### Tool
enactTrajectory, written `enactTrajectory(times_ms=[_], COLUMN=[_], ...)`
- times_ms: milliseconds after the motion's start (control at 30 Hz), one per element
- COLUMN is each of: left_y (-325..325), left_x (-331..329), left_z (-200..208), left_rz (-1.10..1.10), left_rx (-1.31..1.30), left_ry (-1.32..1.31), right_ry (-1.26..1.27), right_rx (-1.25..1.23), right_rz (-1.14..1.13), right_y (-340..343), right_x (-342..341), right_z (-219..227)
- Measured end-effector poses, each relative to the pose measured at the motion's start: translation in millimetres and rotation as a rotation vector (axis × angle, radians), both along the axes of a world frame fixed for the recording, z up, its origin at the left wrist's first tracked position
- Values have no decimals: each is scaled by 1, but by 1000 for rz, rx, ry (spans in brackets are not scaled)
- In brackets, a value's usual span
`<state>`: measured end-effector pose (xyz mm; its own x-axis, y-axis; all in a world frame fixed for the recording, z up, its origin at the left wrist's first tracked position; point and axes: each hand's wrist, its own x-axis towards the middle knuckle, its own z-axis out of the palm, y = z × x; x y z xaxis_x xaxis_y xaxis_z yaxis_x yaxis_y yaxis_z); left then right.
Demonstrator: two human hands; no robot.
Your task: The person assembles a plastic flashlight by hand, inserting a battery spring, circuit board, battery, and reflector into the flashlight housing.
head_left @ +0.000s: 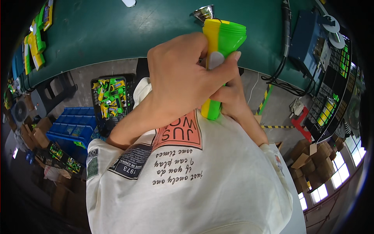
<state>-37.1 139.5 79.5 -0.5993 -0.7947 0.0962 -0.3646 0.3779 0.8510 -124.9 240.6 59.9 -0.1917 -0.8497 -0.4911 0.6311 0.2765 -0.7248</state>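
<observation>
Clearly, the head view shows a yellow-and-green torch casing (220,41) held up over the near edge of the green workbench (117,35), its flared, threaded mouth toward the bench and its narrow tail toward the wearer's white shirt (222,171); the left hand (177,72) grips the casing's upper part, index finger curled in at the yellow side and thumb across the front, just beside the round grey button (215,59); the right hand (231,95) seems to clasp the casing lower down, though part of its grip is hidden; a shiny metal cup (205,13) lies on the workbench just beyond the mouth, and whether anything links the two I cannot tell; to handle this well, I would brace the tail with the right hand, let the left press evenly without squeezing the flare, keep fingers off the thread, and turn the casing without knocking the cup; below the workbench's near edge, leftward, a black crate (102,124) holds similarly coloured parts (112,97)
</observation>
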Motion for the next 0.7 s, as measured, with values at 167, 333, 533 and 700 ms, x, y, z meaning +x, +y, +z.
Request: enactTrajectory(times_ms=[167, 333, 533, 700], left_y=[-1, -1, -7, -5], left_x=[-1, -1, 6, 1], left_z=[0, 2, -9, -2], left_rz=[-1, -64, -264, -260], left_rx=[-32, -114, -265, -59], left_ry=[7, 35, 363, 596], right_ry=[-36, 86, 826, 1243], right_rx=[-34, -55, -74, -321], right_rz=[29, 33, -10, -159], right_y=[1, 6, 17, 13], right_x=[-2, -2, 0, -11], right_z=[-8, -11, -28, -28])
